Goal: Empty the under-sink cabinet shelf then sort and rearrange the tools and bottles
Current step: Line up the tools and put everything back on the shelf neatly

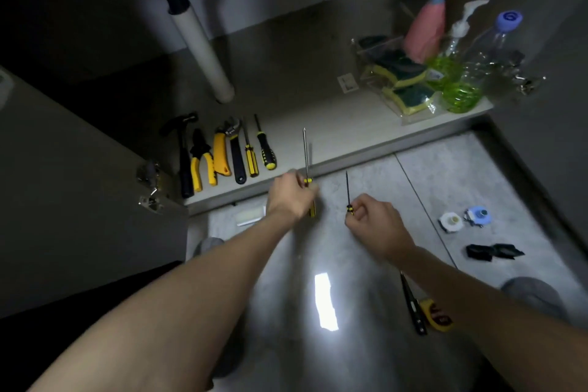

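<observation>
My left hand (291, 194) grips a long yellow-handled screwdriver (306, 154), its shaft pointing up over the cabinet shelf edge (350, 149). My right hand (375, 226) holds a smaller black-and-yellow screwdriver (348, 189) by its handle above the floor. On the shelf's left a row of tools lies side by side: a hammer (183, 153), pliers (201, 162), a yellow utility knife (220, 154), a wrench (235, 153) and two screwdrivers (258, 146). At the shelf's right stand a pink spray bottle (428, 32), a green soap pump bottle (445, 70), a clear bottle (483, 54) and packed sponges (404, 83).
A white drain pipe (203, 51) comes down onto the shelf at the back left. On the tiled floor lie tape rolls (464, 219), black pieces (493, 252), a dark tool with a yellow item (423, 312) and a white strip (251, 216). An open cabinet door (79, 194) stands at left.
</observation>
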The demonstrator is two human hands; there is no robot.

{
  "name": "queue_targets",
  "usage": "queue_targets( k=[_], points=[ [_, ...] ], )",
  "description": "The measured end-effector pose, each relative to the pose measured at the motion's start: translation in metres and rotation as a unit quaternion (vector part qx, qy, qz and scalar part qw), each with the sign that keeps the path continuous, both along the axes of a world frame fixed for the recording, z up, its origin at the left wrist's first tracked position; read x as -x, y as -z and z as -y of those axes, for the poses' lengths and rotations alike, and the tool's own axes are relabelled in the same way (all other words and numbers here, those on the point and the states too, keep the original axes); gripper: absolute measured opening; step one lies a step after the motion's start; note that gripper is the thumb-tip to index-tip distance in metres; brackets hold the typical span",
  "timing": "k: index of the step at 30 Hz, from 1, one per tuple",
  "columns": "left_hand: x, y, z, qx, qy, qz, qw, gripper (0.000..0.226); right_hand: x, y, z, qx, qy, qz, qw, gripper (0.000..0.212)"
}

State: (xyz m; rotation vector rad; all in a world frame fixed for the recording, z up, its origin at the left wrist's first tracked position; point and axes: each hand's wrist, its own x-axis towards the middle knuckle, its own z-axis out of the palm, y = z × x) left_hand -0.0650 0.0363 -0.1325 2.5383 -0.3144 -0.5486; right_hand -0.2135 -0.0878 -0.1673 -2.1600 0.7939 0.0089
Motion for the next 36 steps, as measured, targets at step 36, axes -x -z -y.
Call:
queue_targets(
  k=[36],
  points=[
    [-0.147, -0.021, 0.037, -0.151, 0.076, 0.062, 0.984, 0.026, -0.186, -0.013, 0.035, 0.012, 0.025, -0.006, 1.0, 0.018]
  ],
)
